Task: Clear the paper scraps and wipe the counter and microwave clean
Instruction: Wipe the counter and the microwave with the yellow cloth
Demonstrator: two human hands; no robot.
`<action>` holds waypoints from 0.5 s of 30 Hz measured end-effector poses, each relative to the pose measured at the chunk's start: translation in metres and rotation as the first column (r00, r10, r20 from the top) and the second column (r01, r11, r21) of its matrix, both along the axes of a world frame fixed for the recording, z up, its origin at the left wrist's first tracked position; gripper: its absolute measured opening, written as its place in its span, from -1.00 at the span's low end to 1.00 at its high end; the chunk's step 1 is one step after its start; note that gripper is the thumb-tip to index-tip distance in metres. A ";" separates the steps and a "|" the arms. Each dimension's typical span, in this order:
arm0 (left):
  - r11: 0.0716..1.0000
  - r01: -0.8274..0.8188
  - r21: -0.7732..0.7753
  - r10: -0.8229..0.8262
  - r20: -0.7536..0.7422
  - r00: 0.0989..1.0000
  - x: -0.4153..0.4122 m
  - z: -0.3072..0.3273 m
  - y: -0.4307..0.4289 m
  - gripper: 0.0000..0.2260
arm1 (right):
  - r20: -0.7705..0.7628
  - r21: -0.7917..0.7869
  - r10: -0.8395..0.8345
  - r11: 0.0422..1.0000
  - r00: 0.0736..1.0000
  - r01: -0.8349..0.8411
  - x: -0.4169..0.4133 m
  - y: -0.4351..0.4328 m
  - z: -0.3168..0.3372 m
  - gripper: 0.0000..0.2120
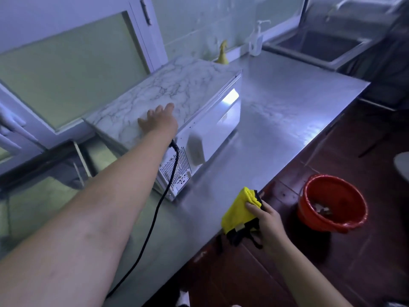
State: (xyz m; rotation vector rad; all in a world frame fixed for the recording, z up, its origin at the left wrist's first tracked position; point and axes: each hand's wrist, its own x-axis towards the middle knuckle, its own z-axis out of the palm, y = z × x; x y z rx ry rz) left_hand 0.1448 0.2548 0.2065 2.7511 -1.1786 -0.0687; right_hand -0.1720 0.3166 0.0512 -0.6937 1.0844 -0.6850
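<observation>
The microwave (205, 127) stands on the steel counter (287, 111) with its vented back and black power cord (155, 213) turned toward me; its top is covered in a marble pattern. My left hand (158, 120) rests flat on that top near the back edge, fingers spread. My right hand (264, 220) grips a folded yellow cloth (239, 211) with black trim over the counter's front edge. No paper scraps show on the counter.
A red bucket (332, 204) with scraps inside sits on the dark floor right of the counter. A pump bottle (256, 41) and a yellow spray bottle (222, 54) stand by the tiled wall. A sink (321, 45) lies at the far right; a cabinet door (66, 67) is left.
</observation>
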 end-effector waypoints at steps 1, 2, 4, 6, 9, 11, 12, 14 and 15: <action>1.000 -0.012 -0.004 0.012 0.007 1.000 -0.002 -0.001 0.001 -0.52 | -0.001 -0.020 -0.011 1.000 1.000 0.011 -0.008 -0.005 0.003 -0.82; 1.000 -0.022 -0.010 0.022 0.007 1.000 -0.003 -0.003 0.002 -0.54 | 0.004 -0.033 -0.017 0.999 1.000 0.017 -0.014 -0.011 0.006 -0.82; 0.999 -0.037 -0.007 0.036 -0.018 0.999 -0.004 -0.006 0.005 -0.58 | 0.021 -0.043 -0.024 0.999 1.000 0.025 -0.021 -0.024 0.009 -0.81; 0.999 -0.032 0.027 0.033 -0.028 0.999 -0.006 -0.007 0.005 -0.59 | 0.034 -0.035 -0.037 0.999 0.999 0.038 -0.022 -0.036 0.009 -0.82; 0.999 0.042 0.027 -0.041 -0.034 0.999 -0.011 -0.002 -0.002 -0.61 | 0.037 -0.028 -0.020 0.999 0.999 0.021 -0.011 -0.059 0.009 -0.84; 0.986 0.166 0.026 -0.165 -0.046 0.985 -0.013 0.001 -0.013 -0.54 | 0.020 -0.021 -0.018 1.000 1.000 0.019 0.000 -0.076 0.007 -0.85; 0.973 0.228 0.020 -0.227 -0.049 0.973 -0.014 0.001 -0.020 -0.50 | 0.002 -0.026 -0.030 0.999 1.000 0.030 0.006 -0.086 0.006 -0.84; 0.950 0.312 0.000 -0.312 -0.047 0.949 -0.015 0.001 -0.038 -0.45 | -0.034 -0.042 -0.045 0.998 0.998 0.043 0.018 -0.109 0.007 -0.78; 0.940 0.340 -0.001 -0.340 -0.040 0.939 -0.015 0.001 -0.048 -0.43 | -0.060 -0.053 -0.043 0.998 0.997 0.039 0.024 -0.121 0.008 -0.76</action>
